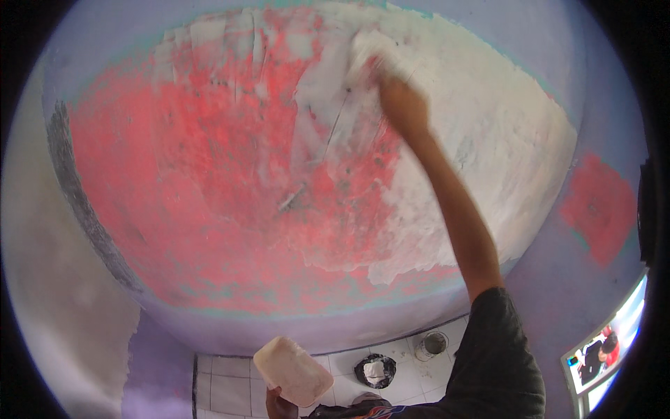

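My right arm reaches up to the wall. My right hand (405,106), smeared by motion, is closed around a wide putty knife (368,61), also blurred and coated in whitish paste. Its blade is against or very near the upper wall, where putty meets bare paint. White putty (481,140) covers the right of the patch, with streaks along the top; worn red paint (209,188) shows at left and centre. Low down, my left hand (280,403) grips the edge of a whitish rectangular plastic tub (293,370); what is inside cannot be made out.
On the white tiled floor (230,391) stand a black bag (364,380) holding white paste and a round bucket (431,343). Lilac wall surrounds the patch, with a smaller red patch (599,209) at right. A pale-framed panel (579,384) at lower right shows people.
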Available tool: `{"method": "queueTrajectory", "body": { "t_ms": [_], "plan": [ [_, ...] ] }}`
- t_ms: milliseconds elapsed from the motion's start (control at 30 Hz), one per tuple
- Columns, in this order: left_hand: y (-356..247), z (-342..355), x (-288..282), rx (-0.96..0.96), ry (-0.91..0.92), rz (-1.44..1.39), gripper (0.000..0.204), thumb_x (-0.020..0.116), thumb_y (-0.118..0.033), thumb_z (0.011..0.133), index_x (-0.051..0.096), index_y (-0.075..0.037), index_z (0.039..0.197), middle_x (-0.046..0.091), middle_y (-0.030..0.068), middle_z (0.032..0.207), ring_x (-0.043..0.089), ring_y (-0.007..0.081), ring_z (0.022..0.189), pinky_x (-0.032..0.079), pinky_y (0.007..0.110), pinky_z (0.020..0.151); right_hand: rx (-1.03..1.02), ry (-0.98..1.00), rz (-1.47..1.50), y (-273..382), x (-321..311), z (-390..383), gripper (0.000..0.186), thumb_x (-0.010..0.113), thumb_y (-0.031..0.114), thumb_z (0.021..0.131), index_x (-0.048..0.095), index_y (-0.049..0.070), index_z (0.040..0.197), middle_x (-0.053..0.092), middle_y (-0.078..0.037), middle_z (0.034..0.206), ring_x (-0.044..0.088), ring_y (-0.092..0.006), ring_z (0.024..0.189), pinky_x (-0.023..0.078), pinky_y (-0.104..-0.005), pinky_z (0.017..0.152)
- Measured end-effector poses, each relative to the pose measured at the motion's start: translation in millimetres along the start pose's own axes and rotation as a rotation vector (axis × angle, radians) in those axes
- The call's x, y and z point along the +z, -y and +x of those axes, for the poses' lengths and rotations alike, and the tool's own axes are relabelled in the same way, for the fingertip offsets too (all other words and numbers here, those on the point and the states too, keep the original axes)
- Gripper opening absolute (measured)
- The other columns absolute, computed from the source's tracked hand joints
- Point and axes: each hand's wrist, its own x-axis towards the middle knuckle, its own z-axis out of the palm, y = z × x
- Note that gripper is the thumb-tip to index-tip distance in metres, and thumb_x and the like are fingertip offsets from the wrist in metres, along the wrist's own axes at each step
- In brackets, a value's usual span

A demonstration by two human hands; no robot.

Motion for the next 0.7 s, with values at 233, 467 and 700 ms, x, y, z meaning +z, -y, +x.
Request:
{"method": "queueTrajectory", "body": {
  "t_ms": [233, 467, 700],
  "plan": [
    [-4, -8, 27, -0.016, 0.093, -0.034, 0.066, 0.060, -0.026, 0.078, 0.038, -0.002, 0.136, 0.053, 0.0146, 0.129, 0.052, 0.0342, 0.120, 0.044, 0.051, 0.101, -0.489, 0.115, 0.243, 77, 66, -209, 0.050, 0.051, 0.009, 0.084, 0.051, 0.009, 0.134, 0.066, -0.016, 0.105, 0.067, -0.0270, 0.081, 0.055, -0.0432, 0.067],
    [-4, -6, 23, 0.085, 0.104, -0.013, 0.076, 0.061, -0.028, 0.075, 0.033, -0.001, 0.140, 0.051, 0.0161, 0.132, 0.052, 0.0370, 0.120, 0.045, 0.054, 0.099, -0.252, -0.351, 0.161, 12, -29, 29, 0.026, 0.049, 0.007, 0.086, 0.062, 0.010, 0.109, 0.068, -0.013, 0.089, 0.067, -0.0319, 0.076, 0.053, -0.0458, 0.064],
    [8, -1, 12, -0.039, 0.087, -0.073, 0.074, 0.060, -0.028, 0.075, 0.034, -0.001, 0.140, 0.052, 0.0156, 0.130, 0.051, 0.0356, 0.121, 0.045, 0.053, 0.100, -0.499, 0.283, 0.120, 56, 91, -264, 0.045, 0.050, 0.017, 0.088, 0.048, 0.007, 0.132, 0.055, -0.018, 0.120, 0.058, -0.0263, 0.107, 0.044, -0.0446, 0.093]
  ]
}}
